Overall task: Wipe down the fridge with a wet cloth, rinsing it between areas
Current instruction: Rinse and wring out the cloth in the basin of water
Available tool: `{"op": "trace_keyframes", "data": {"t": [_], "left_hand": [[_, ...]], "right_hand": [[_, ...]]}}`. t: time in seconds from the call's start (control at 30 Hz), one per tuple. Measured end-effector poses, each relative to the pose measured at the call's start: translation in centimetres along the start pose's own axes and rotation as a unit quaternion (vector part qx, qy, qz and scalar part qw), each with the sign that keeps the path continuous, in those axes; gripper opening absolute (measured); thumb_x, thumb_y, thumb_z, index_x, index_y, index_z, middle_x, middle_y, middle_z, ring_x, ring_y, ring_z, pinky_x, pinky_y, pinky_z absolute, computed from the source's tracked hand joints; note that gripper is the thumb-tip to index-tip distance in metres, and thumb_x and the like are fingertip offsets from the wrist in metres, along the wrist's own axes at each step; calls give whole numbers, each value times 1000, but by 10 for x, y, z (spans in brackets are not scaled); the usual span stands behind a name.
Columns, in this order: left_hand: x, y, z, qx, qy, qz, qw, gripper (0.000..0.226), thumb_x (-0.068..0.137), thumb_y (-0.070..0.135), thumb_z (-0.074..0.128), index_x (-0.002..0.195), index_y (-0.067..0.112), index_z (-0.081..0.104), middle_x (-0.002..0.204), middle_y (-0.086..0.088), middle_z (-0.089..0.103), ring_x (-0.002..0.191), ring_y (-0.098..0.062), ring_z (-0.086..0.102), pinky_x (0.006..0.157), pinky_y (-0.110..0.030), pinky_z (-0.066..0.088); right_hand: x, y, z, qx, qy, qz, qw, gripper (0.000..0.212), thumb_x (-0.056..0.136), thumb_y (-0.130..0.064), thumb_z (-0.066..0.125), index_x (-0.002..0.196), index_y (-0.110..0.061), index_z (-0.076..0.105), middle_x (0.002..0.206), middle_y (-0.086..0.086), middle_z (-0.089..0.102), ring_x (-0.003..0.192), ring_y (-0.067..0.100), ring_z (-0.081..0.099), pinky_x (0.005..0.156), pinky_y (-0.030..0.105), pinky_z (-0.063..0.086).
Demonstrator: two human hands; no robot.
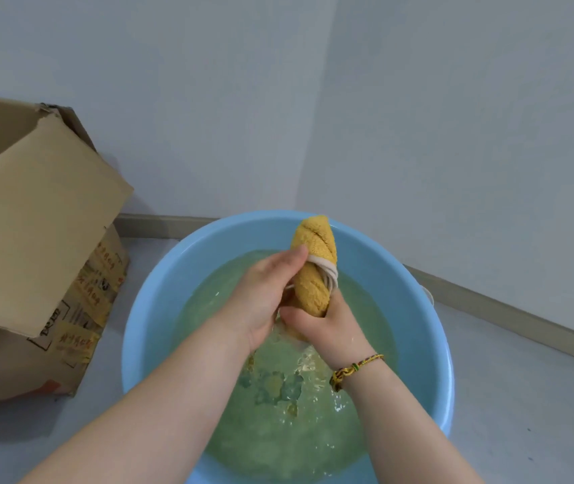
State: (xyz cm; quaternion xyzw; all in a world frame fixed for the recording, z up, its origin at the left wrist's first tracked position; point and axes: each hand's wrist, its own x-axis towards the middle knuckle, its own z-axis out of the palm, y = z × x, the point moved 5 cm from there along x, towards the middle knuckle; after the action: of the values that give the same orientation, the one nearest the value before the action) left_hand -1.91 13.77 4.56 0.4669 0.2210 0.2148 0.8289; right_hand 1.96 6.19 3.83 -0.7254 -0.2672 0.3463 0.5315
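Note:
A yellow cloth (315, 270) with a pale edge is twisted into a tight roll above a light blue basin (160, 291) of greenish water. My left hand (264, 295) grips the roll's middle from the left. My right hand (324, 326) grips its lower end, with a braided bracelet on the wrist. Water drips from the cloth and ripples the surface below my hands. The fridge is not in view.
An open cardboard box (34, 239) stands on the floor to the left of the basin, its flap leaning out. Pale walls meet in a corner behind the basin, with a baseboard (488, 298) running along the grey floor.

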Motion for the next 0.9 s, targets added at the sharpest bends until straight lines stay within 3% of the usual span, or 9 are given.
{"op": "trace_keyframes", "data": {"t": [0.07, 0.1, 0.13, 0.23, 0.37, 0.47, 0.63, 0.8, 0.9], "left_hand": [[-10, 11, 2, 11, 66, 35, 997, 12, 84, 24, 54, 81, 16, 63, 67, 5, 69, 65, -9, 64, 63, -23, 53], [-18, 19, 4, 29, 90, 46, 994, 10, 85, 21, 54, 82, 18, 62, 67, 7, 70, 64, -7, 65, 62, -21, 52], [-25, 25, 7, 50, 102, 53, 992, 7, 84, 19, 55, 82, 19, 62, 67, 8, 70, 65, -4, 65, 62, -18, 52], [-45, 65, 36, 100, 99, 36, 989, 5, 80, 19, 60, 84, 19, 63, 71, 8, 69, 65, 1, 64, 61, -12, 51], [-67, 140, 96, 140, 32, 18, 989, 24, 65, 35, 66, 83, 19, 63, 65, 12, 70, 63, 1, 64, 59, -13, 50], [-91, 187, 142, 193, 5, 23, 981, 27, 63, 38, 68, 83, 22, 60, 63, 18, 69, 59, 6, 61, 55, -9, 45], [-137, 262, 238, 241, -53, 6, 969, 60, 33, 56, 64, 87, 32, 52, 94, 6, 62, 84, -4, 58, 63, -7, 44], [-184, 314, 310, 225, -148, -30, 963, 62, 34, 44, 69, 93, 32, 54, 90, 5, 58, 80, -13, 58, 70, -20, 47], [-211, 329, 345, 197, -222, -36, 954, 56, 39, 47, 64, 90, 26, 57, 86, 4, 65, 70, 0, 62, 61, -10, 48]], "right_hand": [[-10, -14, -8, -17, 7, -4, 1000, 60, 77, -11, 70, 127, -21, 36, 107, -8, 53, 89, -5, 54, 79, 13, 47], [-17, -25, -14, -14, 29, -16, 999, 66, 78, -13, 69, 132, -25, 31, 113, -11, 48, 97, -4, 51, 85, 15, 44], [-24, -39, -22, -5, 66, -36, 997, 62, 79, -14, 68, 129, -29, 33, 114, -13, 46, 100, -1, 49, 89, 19, 43], [-46, -98, -44, 38, 130, -86, 987, 32, 82, -12, 66, 96, -36, 50, 100, -16, 57, 92, 7, 57, 85, 25, 48], [-80, -179, -76, 107, 147, -67, 981, 19, 86, -13, 62, 88, -30, 55, 88, -12, 63, 74, -8, 59, 66, 11, 47], [-112, -232, -101, 120, 163, -38, 979, 11, 83, -20, 65, 86, -26, 56, 82, -11, 63, 69, -7, 58, 64, 11, 47], [-188, -331, -157, 143, 243, -11, 959, 13, 86, -3, 58, 80, -14, 57, 73, -4, 61, 57, -6, 58, 55, 12, 46], [-274, -397, -198, 129, 362, -9, 923, 16, 90, -8, 53, 75, -13, 57, 67, -3, 58, 52, -8, 53, 53, 9, 43], [-325, -423, -209, 119, 442, -21, 889, 18, 91, -11, 51, 74, -13, 57, 62, -6, 55, 51, -8, 51, 52, 9, 41]]}}
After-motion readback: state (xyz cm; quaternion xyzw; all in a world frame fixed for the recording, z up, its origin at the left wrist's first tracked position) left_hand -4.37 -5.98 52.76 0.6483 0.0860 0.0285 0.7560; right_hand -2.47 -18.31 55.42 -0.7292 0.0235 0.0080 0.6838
